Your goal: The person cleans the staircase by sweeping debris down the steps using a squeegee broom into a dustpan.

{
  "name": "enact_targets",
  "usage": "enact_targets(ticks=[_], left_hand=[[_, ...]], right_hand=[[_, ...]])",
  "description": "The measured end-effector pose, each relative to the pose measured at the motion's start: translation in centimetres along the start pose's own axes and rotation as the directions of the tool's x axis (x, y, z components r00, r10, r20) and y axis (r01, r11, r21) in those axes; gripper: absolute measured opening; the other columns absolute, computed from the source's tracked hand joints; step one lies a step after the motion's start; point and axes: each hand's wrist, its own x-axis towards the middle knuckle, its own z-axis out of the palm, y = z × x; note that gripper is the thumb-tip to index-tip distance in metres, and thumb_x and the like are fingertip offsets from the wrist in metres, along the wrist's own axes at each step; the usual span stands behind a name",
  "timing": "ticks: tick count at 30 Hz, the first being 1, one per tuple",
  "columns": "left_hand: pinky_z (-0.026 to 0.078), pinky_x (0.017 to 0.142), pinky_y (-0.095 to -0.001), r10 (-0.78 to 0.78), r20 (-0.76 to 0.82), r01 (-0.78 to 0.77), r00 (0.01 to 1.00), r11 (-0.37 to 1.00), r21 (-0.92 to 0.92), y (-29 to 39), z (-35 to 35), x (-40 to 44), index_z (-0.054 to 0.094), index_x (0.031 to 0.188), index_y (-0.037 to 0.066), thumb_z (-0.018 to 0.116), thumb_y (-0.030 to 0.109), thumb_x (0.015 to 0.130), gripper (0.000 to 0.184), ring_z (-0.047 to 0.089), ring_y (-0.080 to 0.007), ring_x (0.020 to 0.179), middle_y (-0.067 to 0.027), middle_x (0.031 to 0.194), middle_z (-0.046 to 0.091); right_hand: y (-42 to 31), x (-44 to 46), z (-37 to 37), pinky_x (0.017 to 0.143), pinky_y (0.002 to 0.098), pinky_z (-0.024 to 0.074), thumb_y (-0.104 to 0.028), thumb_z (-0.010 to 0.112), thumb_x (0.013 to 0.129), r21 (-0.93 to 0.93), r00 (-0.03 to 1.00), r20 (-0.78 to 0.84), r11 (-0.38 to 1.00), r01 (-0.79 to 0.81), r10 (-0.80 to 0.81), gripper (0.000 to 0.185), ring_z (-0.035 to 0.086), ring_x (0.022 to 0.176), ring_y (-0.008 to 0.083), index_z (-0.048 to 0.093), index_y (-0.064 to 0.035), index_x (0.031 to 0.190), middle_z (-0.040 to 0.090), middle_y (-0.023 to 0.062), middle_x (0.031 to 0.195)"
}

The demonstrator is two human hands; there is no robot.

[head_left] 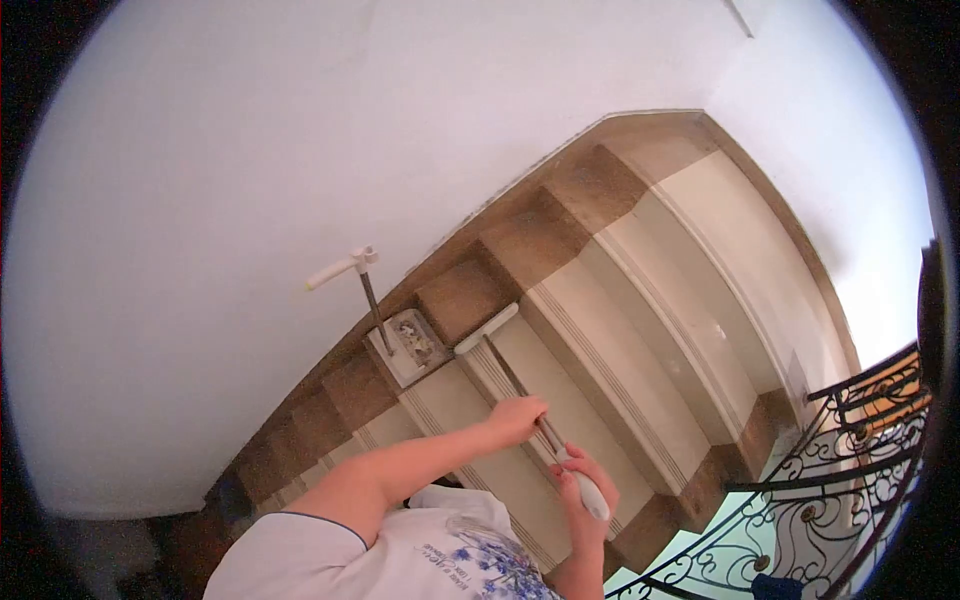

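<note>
A broom with a long white head and a thin metal handle slants across the stairs in front of me. My left hand is closed around the middle of the handle. Lower down, my right hand wraps the white grip at its end. The broom head rests on a pale step, close to the right side of a white long-handled dustpan. Light scraps of debris lie in the dustpan. Its upright handle leans by the wall, topped with a white grip. The bristles are hard to make out.
Pale stone steps with brown edging curve up to the right and drop away at the lower left. A white wall borders them on one side. Black wrought-iron railing runs along the other side.
</note>
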Motion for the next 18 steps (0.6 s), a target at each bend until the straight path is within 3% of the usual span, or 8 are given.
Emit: enact_targets(ticks=[6, 8, 13, 16, 18], left_hand=[[0.047, 0.059, -0.0443, 0.075, -0.057, -0.073, 0.996, 0.997, 0.038, 2.4, -5.3, 0.7, 0.054, 0.075, 0.008, 0.062, 0.022, 0.078, 0.016, 0.059, -0.0327, 0.073, -0.0098, 0.081, 0.058], [0.047, 0.059, -0.0442, 0.097, -0.077, -0.094, 0.992, 0.994, 0.05, 3.0, -6.7, 1.2, 0.054, 0.076, 0.007, 0.061, 0.023, 0.079, 0.018, 0.059, -0.0323, 0.072, -0.0094, 0.082, 0.058], [0.048, 0.059, -0.043, 0.113, -0.34, -0.145, 0.933, 0.987, -0.069, 3.8, -8.7, 3.2, 0.052, 0.078, 0.005, 0.063, 0.026, 0.079, 0.024, 0.059, -0.0337, 0.072, -0.0116, 0.093, 0.058], [0.047, 0.062, -0.0421, 0.171, -0.338, -0.189, 0.925, 0.982, -0.023, 3.3, -10.0, 5.2, 0.053, 0.082, 0.004, 0.065, 0.027, 0.078, 0.026, 0.058, -0.0339, 0.073, -0.0122, 0.095, 0.057], [0.047, 0.065, -0.0418, 0.191, -0.32, -0.2, 0.928, 0.98, 0.005, 2.5, -10.0, 6.7, 0.054, 0.085, 0.006, 0.065, 0.027, 0.078, 0.025, 0.058, -0.0341, 0.076, -0.0117, 0.099, 0.057]], right_hand=[[-5.3, 0.1, 0.3, 0.084, 0.0338, 0.0461, -0.004, 0.062, 0.071, -0.195, 0.982, 0.081, 0.964, 0.183, -0.17, 0.013, 0.061, 0.097, 0.0263, 0.065, -0.002, 0.084, 0.063, 0.0198, 0.1], [-6.9, 0.1, 0.8, 0.084, 0.0344, 0.0464, -0.006, 0.062, 0.071, -0.166, 0.975, 0.071, 0.962, 0.218, -0.209, 0.014, 0.061, 0.096, 0.0273, 0.064, -0.0018, 0.085, 0.063, 0.0203, 0.1], [-7.6, 0.4, 2.0, 0.084, 0.036, 0.0474, -0.009, 0.062, 0.072, -0.134, 0.957, 0.053, 0.948, 0.29, -0.285, 0.017, 0.062, 0.094, 0.029, 0.063, -0.001, 0.087, 0.061, 0.0219, 0.105], [-6.7, 1.2, 2.5, 0.083, 0.036, 0.0479, -0.011, 0.062, 0.073, -0.132, 0.938, 0.067, 0.929, 0.346, -0.339, 0.018, 0.062, 0.094, 0.0285, 0.062, -0.0012, 0.088, 0.059, 0.0219, 0.107], [-6.3, 2.1, 3.1, 0.083, 0.0358, 0.0484, -0.01, 0.061, 0.074, -0.121, 0.929, -0.01, 0.922, 0.367, -0.371, 0.017, 0.062, 0.095, 0.0285, 0.062, -0.002, 0.088, 0.058, 0.0213, 0.109]])
